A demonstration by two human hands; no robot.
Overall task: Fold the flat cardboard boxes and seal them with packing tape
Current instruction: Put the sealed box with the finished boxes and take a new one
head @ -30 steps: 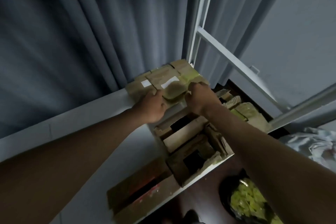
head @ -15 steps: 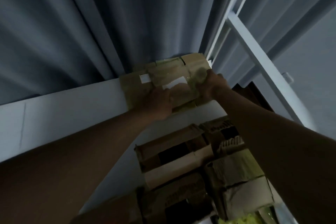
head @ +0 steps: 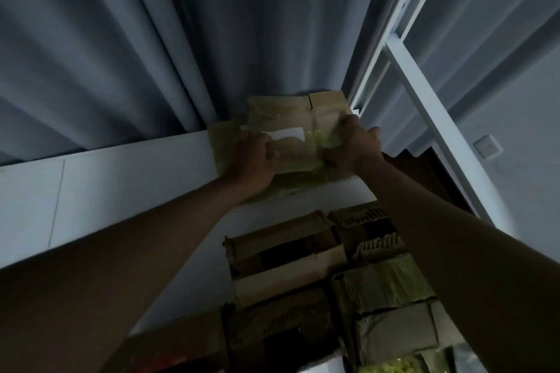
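Cardboard box (head: 298,130) | both hands' grip hides front | dim, blurred

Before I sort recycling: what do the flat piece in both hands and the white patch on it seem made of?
The flat brown cardboard piece looks like matte corrugated board: a cut slit divides its flaps. Glossy yellowish film, probably tape, covers part. The white rectangular patch looks like a paper label, though blur leaves that open.

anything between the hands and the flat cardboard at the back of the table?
Nothing visible. The left hand and right hand both already grip the flat cardboard at the far edge of the white table, against the curtain. The other boxes sit nearer, below the arms, not in between.
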